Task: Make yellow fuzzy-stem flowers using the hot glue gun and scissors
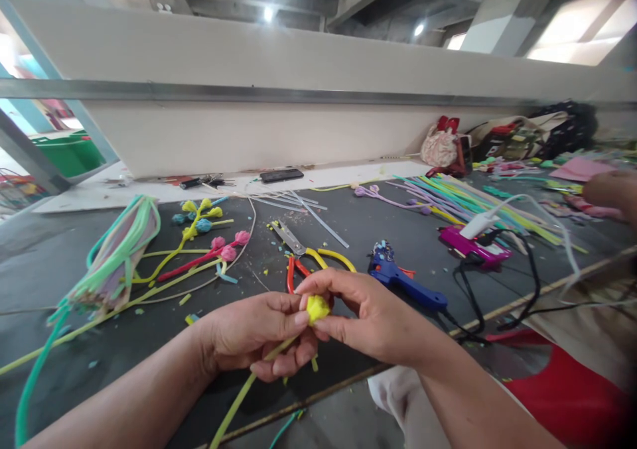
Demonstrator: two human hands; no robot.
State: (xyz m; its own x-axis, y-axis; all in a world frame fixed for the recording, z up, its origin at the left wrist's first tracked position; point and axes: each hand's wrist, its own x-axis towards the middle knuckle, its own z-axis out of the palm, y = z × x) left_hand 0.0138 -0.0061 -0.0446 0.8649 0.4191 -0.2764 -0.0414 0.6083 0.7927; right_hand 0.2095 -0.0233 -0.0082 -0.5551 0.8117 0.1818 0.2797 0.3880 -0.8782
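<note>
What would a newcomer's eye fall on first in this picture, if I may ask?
Probably the bright yellow ball, held between the left hand and right hand, low near the middle of the view. Next might come the big bundle of mint-green strips at the left of the dark table, and the blue glue gun lying beyond the right hand.

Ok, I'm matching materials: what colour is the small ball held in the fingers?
The ball is bright yellow, seen best in the head view.
</note>
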